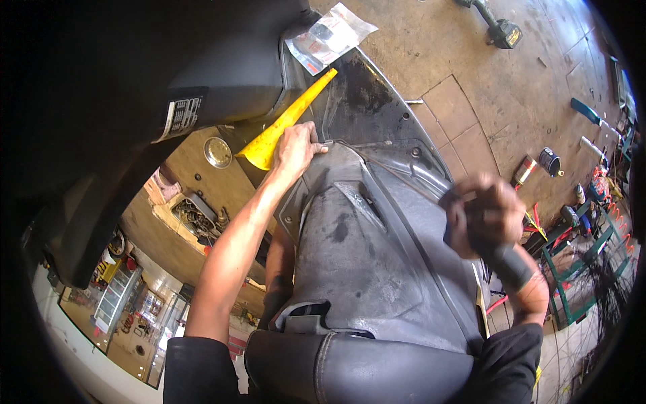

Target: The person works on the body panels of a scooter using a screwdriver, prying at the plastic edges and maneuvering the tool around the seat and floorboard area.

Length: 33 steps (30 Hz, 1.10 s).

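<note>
Ahead of the seat (pixel 397 370), our grey panel (pixel 336 249) runs lengthwise away from us, narrow end foremost. Our left hand (pixel 295 155) touches that end, its grip unclear, the yellow funnel (pixel 286 128) crowding it; our blurred right hand (pixel 484 212) curls, contents indiscernible.

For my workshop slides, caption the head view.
Left hand at a scuffed dark panel, yellow funnel alongside; right hand blurred.

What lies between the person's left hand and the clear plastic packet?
A yellow funnel lies between the left hand and the clear plastic packet, its narrow end toward the packet; the head view shows this.
</note>
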Each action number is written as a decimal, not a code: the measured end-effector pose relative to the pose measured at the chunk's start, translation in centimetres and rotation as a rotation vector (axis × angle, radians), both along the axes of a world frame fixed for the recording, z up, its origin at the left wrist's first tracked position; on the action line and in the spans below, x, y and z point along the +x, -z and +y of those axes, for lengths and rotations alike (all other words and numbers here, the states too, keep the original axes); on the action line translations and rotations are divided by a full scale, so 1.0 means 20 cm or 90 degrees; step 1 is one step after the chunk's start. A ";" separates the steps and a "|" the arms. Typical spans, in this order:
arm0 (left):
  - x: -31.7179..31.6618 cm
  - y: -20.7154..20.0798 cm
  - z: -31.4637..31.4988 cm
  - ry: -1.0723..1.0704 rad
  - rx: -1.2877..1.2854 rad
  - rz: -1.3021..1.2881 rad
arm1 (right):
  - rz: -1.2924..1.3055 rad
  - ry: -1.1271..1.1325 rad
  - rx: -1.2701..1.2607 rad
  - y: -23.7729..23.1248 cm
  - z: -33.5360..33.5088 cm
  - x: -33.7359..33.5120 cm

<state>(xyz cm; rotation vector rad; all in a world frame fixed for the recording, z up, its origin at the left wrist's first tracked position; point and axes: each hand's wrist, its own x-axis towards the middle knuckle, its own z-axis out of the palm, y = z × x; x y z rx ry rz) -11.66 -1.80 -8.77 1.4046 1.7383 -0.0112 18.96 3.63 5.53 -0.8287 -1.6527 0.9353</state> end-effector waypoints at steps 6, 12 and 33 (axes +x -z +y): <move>0.02 0.02 0.02 0.021 0.026 0.017 | -0.156 -0.241 -0.087 0.03 -0.33 0.43; 0.00 0.02 0.04 0.012 0.006 -0.010 | -0.094 -0.339 -0.488 -0.07 -0.25 0.57; 0.02 0.01 0.05 0.053 0.003 -0.001 | -0.744 -0.334 -0.528 -0.64 0.51 0.17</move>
